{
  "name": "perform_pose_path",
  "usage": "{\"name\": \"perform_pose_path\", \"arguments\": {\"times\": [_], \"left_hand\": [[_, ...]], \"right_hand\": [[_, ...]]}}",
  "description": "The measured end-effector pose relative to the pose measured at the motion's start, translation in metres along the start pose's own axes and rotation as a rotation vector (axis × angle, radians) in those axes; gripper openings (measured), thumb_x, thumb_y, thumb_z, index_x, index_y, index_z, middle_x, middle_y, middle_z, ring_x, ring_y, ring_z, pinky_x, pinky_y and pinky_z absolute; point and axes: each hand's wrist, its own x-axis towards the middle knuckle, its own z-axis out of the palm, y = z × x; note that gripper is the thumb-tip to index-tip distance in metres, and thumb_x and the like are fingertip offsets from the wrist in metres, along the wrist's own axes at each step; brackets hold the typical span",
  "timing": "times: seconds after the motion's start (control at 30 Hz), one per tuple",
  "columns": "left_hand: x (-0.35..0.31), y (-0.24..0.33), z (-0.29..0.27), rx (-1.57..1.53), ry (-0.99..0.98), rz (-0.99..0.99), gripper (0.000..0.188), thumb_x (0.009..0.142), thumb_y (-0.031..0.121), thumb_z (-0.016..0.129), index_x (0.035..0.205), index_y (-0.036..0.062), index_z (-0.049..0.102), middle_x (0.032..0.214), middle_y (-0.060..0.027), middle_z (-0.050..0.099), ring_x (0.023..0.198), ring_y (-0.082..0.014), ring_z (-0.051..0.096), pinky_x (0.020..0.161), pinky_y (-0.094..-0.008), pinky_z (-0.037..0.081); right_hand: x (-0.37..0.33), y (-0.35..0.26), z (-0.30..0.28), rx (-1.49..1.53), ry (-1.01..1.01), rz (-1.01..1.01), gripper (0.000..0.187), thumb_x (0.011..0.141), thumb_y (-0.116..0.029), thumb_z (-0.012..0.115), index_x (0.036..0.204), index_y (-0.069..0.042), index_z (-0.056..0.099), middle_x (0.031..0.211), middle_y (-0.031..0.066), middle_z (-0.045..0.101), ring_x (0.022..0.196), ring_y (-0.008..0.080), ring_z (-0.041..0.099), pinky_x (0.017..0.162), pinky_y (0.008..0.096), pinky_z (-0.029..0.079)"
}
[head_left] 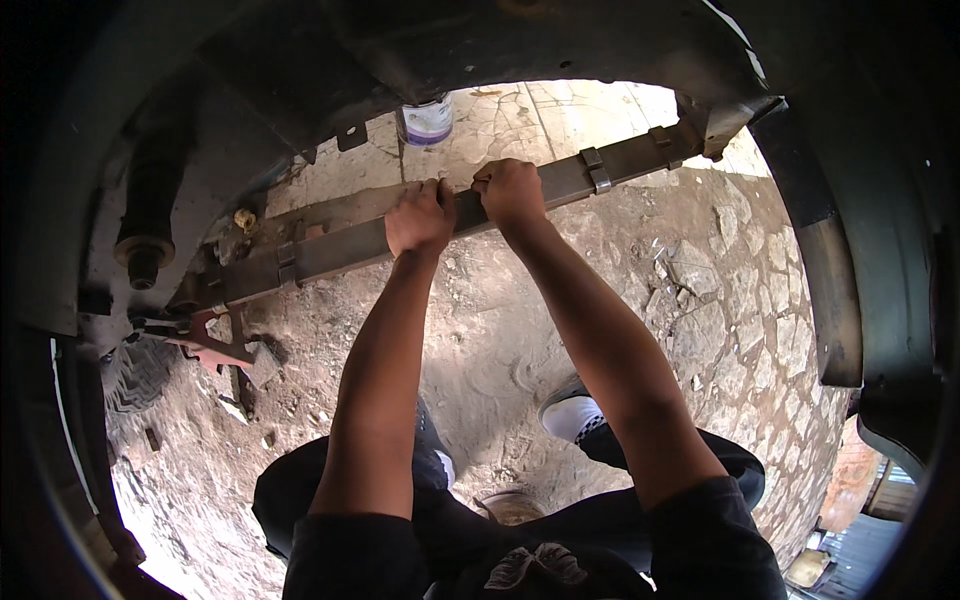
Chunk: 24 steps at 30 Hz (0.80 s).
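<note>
Brownish-grey metal bar (345,249), long, bands (597,170) around it

The floor (490,345), dusty dirt with rough stone at right and pale slabs at the far side, bears stone chips (662,268), a white-and-purple can (427,122) and a red metal stand (220,350).

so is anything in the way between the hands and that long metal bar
Nothing visible is: the left hand and right hand are both on the long metal bar, near its middle. The nearest metal clips, one to the left and one to the right, sit clear of them.
</note>
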Motion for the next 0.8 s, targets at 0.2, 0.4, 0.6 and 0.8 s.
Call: {"name": "perform_pose_path", "arguments": {"times": [0.2, 0.4, 0.6, 0.8], "left_hand": [[-0.005, -0.014, 0.002, 0.023, 0.075, 0.018, 0.035, 0.104, 0.038, 0.055, 0.096, 0.0105, 0.075, 0.098, -0.0125, 0.076, 0.092, -0.0342, 0.074, 0.081, -0.0484, 0.060], [-0.002, 0.001, 0.002, -0.003, 0.030, -0.022, 0.036, 0.103, 0.038, 0.055, 0.096, 0.0094, 0.076, 0.097, -0.0133, 0.076, 0.094, -0.0346, 0.074, 0.081, -0.0496, 0.060], [-0.002, -0.013, -0.005, -0.023, 0.011, -0.055, 0.036, 0.104, 0.038, 0.055, 0.096, 0.0093, 0.076, 0.096, -0.0140, 0.076, 0.090, -0.0362, 0.074, 0.082, -0.0509, 0.060], [0.000, -0.005, 0.001, -0.092, 0.039, -0.012, 0.035, 0.103, 0.036, 0.056, 0.095, 0.0085, 0.075, 0.094, -0.0140, 0.076, 0.089, -0.0363, 0.074, 0.079, -0.0493, 0.060]], "right_hand": [[-0.034, 0.024, 0.008, 0.034, 0.031, -0.210, 0.012, 0.085, -0.015, 0.076, 0.092, -0.006, 0.080, 0.091, 0.0203, 0.076, 0.085, 0.0417, 0.074, 0.081, 0.0486, 0.060], [-0.001, 0.017, 0.004, 0.053, 0.020, -0.025, 0.013, 0.087, -0.016, 0.074, 0.092, -0.007, 0.081, 0.090, 0.0201, 0.076, 0.089, 0.0393, 0.075, 0.085, 0.0470, 0.060], [-0.013, 0.023, -0.007, -0.007, -0.083, -0.013, 0.015, 0.090, -0.019, 0.077, 0.101, -0.012, 0.084, 0.098, 0.0147, 0.079, 0.092, 0.0345, 0.077, 0.089, 0.0437, 0.060], [0.014, 0.043, -0.022, 0.013, -0.023, 0.004, 0.012, 0.087, -0.018, 0.078, 0.096, -0.015, 0.085, 0.095, 0.0206, 0.077, 0.091, 0.0388, 0.076, 0.085, 0.0460, 0.061]]}}
